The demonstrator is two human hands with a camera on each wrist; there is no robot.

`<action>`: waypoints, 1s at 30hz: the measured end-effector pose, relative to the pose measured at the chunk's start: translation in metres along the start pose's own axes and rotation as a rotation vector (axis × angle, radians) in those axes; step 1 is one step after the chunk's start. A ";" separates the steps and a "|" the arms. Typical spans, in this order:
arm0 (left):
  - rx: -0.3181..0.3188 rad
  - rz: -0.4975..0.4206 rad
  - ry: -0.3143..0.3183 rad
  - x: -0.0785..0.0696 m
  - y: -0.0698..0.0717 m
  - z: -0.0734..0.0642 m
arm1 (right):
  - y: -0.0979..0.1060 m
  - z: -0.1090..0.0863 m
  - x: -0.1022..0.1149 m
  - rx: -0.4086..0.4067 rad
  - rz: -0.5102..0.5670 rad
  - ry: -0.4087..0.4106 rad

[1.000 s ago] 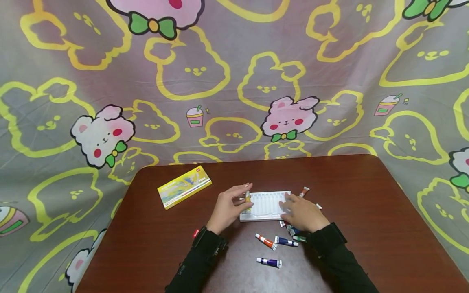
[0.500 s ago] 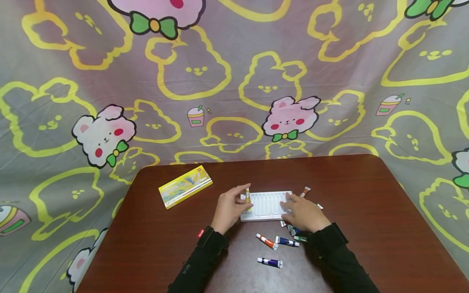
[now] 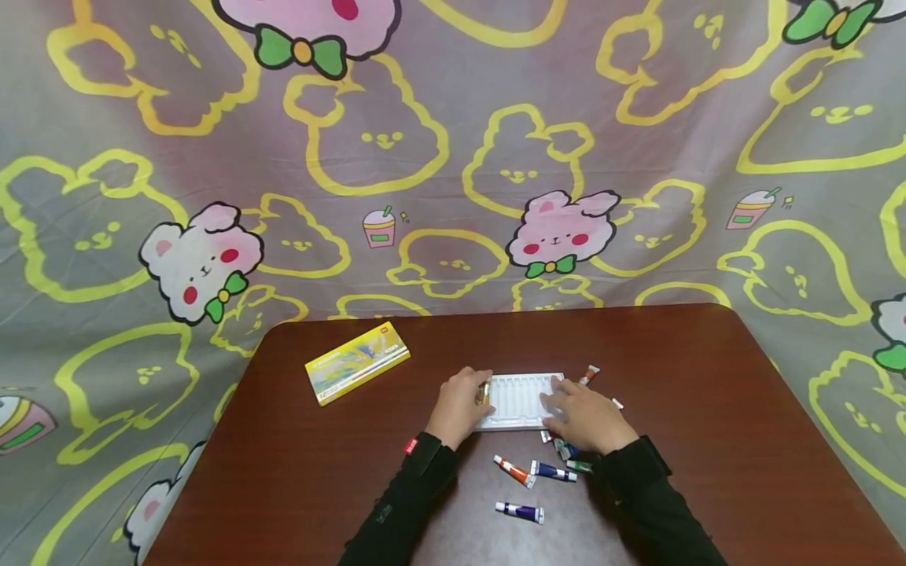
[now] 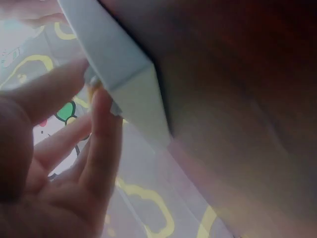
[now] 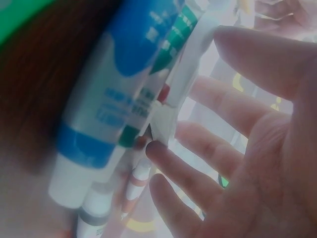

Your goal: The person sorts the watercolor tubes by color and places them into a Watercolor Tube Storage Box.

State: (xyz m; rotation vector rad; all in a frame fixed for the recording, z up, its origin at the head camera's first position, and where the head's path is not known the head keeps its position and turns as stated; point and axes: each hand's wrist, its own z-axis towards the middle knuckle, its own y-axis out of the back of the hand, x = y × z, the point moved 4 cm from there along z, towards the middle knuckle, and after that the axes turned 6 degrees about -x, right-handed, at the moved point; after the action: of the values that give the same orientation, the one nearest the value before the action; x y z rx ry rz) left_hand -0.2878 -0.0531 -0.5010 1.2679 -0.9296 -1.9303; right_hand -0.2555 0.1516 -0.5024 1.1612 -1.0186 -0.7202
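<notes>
A white slotted plastic tray (image 3: 520, 399) lies on the brown table between both hands. At its left end my left hand (image 3: 455, 405) pinches a small yellow paint tube (image 3: 484, 393) between thumb and fingers, down at the leftmost slot. The left wrist view shows those fingertips at the rim of the tray (image 4: 119, 64), hiding most of the tube. My right hand (image 3: 589, 413) rests its spread fingers on the tray's right end. Close by it, a blue paint tube (image 5: 131, 54) and a green one (image 5: 171, 42) lie beside the tray.
A yellow paint box (image 3: 357, 363) lies at the back left. In front of the tray are an orange-red tube (image 3: 514, 472), a dark blue tube (image 3: 554, 472) and a purple tube (image 3: 520, 512). A brown-orange tube (image 3: 589, 375) lies behind my right hand. A patterned cloth (image 3: 453, 181) hangs behind the table.
My left hand has lowered and moved slightly right, bringing the yellow tube from upright above the tray down into its left end. My right hand has stayed in place.
</notes>
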 end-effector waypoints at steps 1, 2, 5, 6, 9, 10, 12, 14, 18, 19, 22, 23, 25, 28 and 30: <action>0.011 0.012 0.002 0.000 -0.001 0.000 | 0.000 0.000 0.000 -0.004 -0.001 -0.002; 0.021 0.031 0.000 0.000 -0.002 0.001 | 0.000 0.000 0.000 -0.008 -0.001 -0.003; 0.054 0.079 0.001 0.000 -0.004 0.002 | 0.000 0.000 -0.001 -0.009 -0.002 -0.007; 0.062 0.100 -0.006 -0.001 -0.004 0.002 | 0.000 -0.001 -0.001 -0.007 0.002 -0.006; 0.073 0.200 -0.053 -0.001 -0.004 0.001 | -0.001 -0.001 0.000 0.002 0.002 -0.004; 0.072 0.236 -0.074 -0.001 -0.004 0.000 | 0.000 -0.001 0.000 0.003 0.002 -0.003; 0.064 0.302 -0.109 -0.002 -0.002 -0.001 | 0.000 -0.001 0.001 0.003 0.000 -0.003; 0.053 0.365 -0.138 -0.002 -0.001 -0.002 | 0.001 -0.002 0.001 0.001 0.001 -0.004; 0.030 0.431 -0.154 -0.002 -0.001 -0.003 | 0.003 -0.002 0.001 -0.002 -0.002 0.002; 0.026 0.446 -0.154 -0.001 -0.002 -0.003 | 0.003 -0.002 0.001 -0.002 -0.005 0.002; 0.017 0.477 -0.142 -0.001 -0.003 -0.002 | 0.003 -0.001 0.001 0.000 -0.011 0.004; 0.017 0.484 -0.141 -0.001 -0.003 -0.002 | 0.003 -0.001 0.000 0.001 -0.014 0.004; 0.023 0.490 -0.142 -0.001 -0.004 -0.003 | 0.002 0.000 0.000 0.005 -0.012 0.002; 0.049 0.464 -0.145 0.000 -0.003 -0.005 | 0.001 0.000 0.000 0.012 -0.006 -0.001; 0.079 0.433 -0.145 0.002 -0.001 -0.006 | 0.000 0.000 0.000 0.015 0.000 -0.005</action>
State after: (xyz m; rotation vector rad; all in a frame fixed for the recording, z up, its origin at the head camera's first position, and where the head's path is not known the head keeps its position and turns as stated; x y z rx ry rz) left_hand -0.2826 -0.0550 -0.5046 0.8841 -1.2492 -1.6682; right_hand -0.2558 0.1518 -0.5024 1.1725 -1.0302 -0.7171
